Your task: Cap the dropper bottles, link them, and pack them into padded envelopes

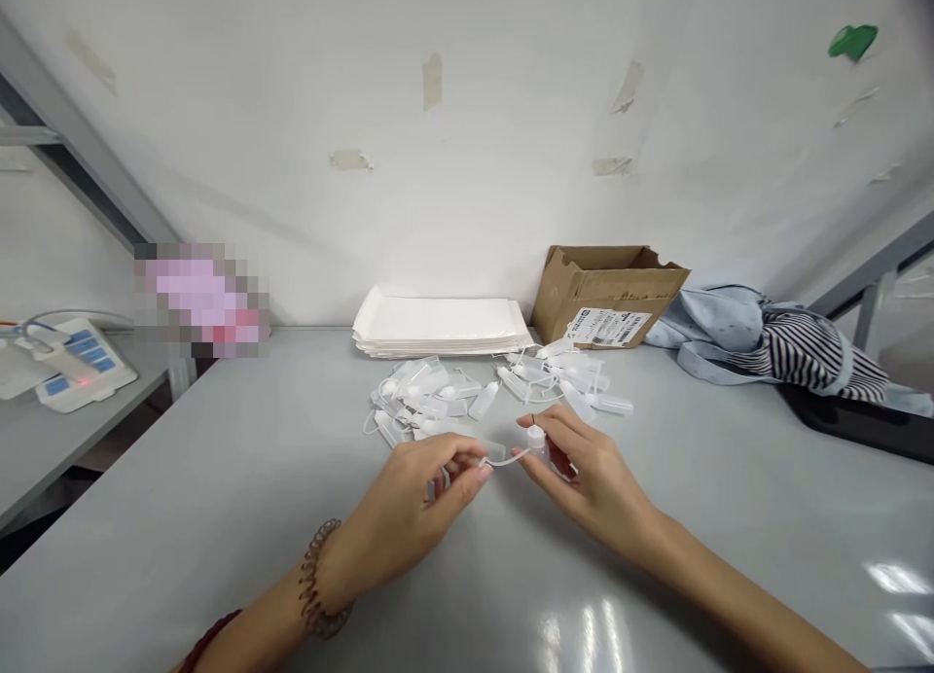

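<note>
My right hand (590, 464) is closed around a small squeeze bottle with a white cap (535, 437); its fingers hide most of the bottle's body. A thin translucent strap (511, 458) runs from the bottle's top toward my left hand (419, 488). There the thumb and fingertips pinch the strap's free end. Just beyond both hands lies a loose pile of similar translucent bottles (484, 399), several of them with white tops and curved straps. One bottle rests close behind my left fingertips.
A stack of white paper sheets or envelopes (442, 325) sits against the wall. Beside it stands an open cardboard box (609, 299). Light-blue and striped cloth (809, 347) lies at the right on a black object (868, 425). A white device (84, 367) is on the left table.
</note>
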Demonstrator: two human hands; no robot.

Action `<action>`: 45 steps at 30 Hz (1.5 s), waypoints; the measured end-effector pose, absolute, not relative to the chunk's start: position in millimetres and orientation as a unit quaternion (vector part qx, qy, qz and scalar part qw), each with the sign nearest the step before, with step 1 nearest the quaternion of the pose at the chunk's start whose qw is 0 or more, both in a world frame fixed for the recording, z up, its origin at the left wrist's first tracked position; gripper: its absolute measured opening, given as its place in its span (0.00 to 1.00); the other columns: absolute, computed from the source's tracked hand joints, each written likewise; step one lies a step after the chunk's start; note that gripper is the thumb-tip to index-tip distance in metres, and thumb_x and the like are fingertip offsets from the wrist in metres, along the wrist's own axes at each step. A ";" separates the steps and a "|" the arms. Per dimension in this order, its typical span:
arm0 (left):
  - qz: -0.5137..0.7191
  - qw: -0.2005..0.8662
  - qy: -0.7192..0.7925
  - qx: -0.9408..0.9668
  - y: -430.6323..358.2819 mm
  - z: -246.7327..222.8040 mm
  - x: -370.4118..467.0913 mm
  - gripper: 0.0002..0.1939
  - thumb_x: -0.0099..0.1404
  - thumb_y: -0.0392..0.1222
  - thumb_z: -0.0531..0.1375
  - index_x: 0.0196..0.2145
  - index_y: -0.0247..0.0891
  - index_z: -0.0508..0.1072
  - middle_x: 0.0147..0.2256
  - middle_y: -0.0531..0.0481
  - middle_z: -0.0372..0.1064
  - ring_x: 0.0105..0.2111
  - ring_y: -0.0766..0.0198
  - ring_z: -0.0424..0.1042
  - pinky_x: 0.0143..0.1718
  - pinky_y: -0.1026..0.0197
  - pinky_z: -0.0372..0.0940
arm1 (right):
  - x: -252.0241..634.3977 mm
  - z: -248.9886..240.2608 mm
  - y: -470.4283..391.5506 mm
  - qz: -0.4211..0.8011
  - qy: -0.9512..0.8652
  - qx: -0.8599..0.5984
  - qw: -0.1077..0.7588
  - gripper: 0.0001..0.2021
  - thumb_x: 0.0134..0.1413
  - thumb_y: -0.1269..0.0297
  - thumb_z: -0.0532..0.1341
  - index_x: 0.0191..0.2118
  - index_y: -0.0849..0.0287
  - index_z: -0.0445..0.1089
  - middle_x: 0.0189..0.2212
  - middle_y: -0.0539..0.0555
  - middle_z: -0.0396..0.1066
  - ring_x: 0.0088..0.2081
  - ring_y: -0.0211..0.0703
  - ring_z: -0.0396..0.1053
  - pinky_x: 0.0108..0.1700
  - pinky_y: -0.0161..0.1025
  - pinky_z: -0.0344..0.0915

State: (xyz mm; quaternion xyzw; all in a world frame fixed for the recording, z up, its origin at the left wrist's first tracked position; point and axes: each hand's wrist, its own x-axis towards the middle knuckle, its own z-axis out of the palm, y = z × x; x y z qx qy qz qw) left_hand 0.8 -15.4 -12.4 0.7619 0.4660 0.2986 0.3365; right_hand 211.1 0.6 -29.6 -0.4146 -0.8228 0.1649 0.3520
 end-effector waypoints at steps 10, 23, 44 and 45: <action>0.323 0.324 0.465 0.758 -16.8 -7.8 0.2 0.08 0.65 0.41 0.55 0.33 0.38 0.72 0.25 0.54 0.71 0.26 0.67 0.68 0.21 0.70 0.61 | 211.7 -31.6 -1.3 0.156 -0.839 -0.413 0.319 0.11 0.59 0.69 0.55 0.47 0.63 0.65 0.36 0.57 0.66 0.26 0.36 0.64 0.29 0.36 0.65; 0.324 0.326 0.457 0.761 -19.7 -4.6 1.3 0.09 0.66 0.38 0.53 0.30 0.38 0.71 0.25 0.54 0.69 0.25 0.69 0.65 0.21 0.71 0.58 | 208.8 -28.0 -5.1 0.140 -0.898 -0.349 0.228 0.12 0.62 0.65 0.51 0.45 0.64 0.66 0.34 0.58 0.66 0.33 0.43 0.66 0.33 0.39 0.66; 0.290 0.327 0.437 0.786 -17.7 -9.6 1.6 0.10 0.67 0.39 0.51 0.32 0.38 0.72 0.27 0.53 0.69 0.27 0.67 0.66 0.29 0.66 0.60 | 208.0 -25.0 -8.3 0.130 -0.915 -0.325 0.201 0.13 0.62 0.65 0.50 0.43 0.67 0.67 0.31 0.58 0.66 0.31 0.42 0.65 0.31 0.39 0.65; 0.288 0.328 0.436 0.787 -17.8 -9.9 1.5 0.10 0.67 0.39 0.51 0.33 0.38 0.72 0.27 0.53 0.69 0.28 0.67 0.66 0.29 0.66 0.61 | 207.9 -25.0 -8.3 0.131 -0.915 -0.326 0.200 0.13 0.62 0.65 0.50 0.43 0.67 0.67 0.31 0.58 0.66 0.31 0.42 0.65 0.32 0.39 0.65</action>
